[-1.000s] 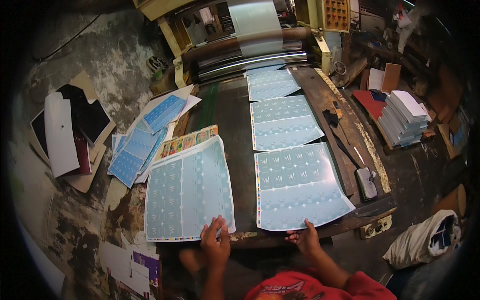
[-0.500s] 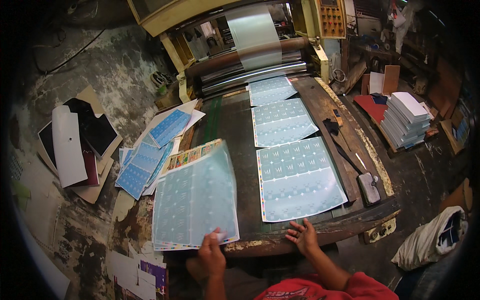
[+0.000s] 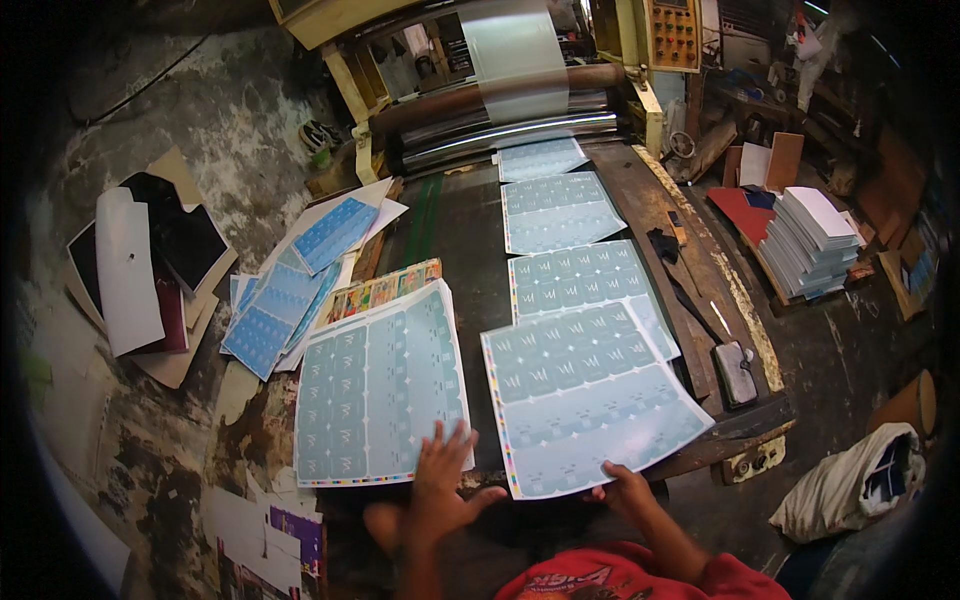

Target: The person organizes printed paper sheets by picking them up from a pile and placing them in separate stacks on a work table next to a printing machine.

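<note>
A pale blue-green printed sheet (image 3: 585, 400) with a white border is pinched at its near edge by my right hand (image 3: 628, 492). Its far part overlaps another printed sheet (image 3: 570, 275) lying on the machine's dark table. My left hand (image 3: 445, 478) is open, fingers spread, at the near right corner of a stack of similar printed sheets (image 3: 380, 400). Whether its fingertips press on the stack I cannot tell. Farther back, more printed sheets (image 3: 560, 212) lie in a line leading from the rollers.
Steel rollers (image 3: 510, 138) with a hanging film web (image 3: 515, 75) span the table's far end. Bluer printed sheets (image 3: 290, 305) lie at the left. A grey block (image 3: 736, 375) rests near the right edge, and a tall paper stack (image 3: 808, 240) stands beyond.
My right hand has taken hold of the nearest sheet, which has come toward me. My left hand has let go of the stack's sheet and spread its fingers; that sheet now lies flat.
</note>
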Motion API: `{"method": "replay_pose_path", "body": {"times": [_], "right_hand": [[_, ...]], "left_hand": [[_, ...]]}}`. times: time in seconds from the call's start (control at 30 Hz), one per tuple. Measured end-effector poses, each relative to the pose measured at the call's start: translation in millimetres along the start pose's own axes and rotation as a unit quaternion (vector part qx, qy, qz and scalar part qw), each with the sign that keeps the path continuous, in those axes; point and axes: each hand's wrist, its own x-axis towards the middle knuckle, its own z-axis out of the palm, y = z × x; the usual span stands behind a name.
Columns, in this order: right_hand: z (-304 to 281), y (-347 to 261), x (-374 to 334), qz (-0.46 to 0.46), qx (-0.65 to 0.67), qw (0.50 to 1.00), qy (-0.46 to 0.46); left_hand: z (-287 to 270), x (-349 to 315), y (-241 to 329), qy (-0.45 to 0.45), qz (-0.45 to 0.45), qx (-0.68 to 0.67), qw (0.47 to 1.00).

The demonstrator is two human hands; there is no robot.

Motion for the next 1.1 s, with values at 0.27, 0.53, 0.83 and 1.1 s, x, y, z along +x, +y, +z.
{"method": "replay_pose_path", "body": {"times": [0.27, 0.53, 0.83, 1.1], "right_hand": [[-26, 40, -64, 0.031, -0.06, 0.998, 0.019], [-24, 56, -76, 0.118, -0.016, 0.993, -0.003], [-6, 17, -34, 0.045, 0.002, 0.999, 0.009], [4, 0, 14, 0.005, 0.012, 1.0, 0.012]], "left_hand": [[-25, 61, -29, 0.016, -0.035, 0.036, 0.999], [20, 62, -49, -0.101, -0.14, 0.162, 0.972], [-4, 3, -11, -0.094, -0.056, 0.068, 0.992], [6, -8, -25, 0.036, -0.098, -0.066, 0.992]]}}
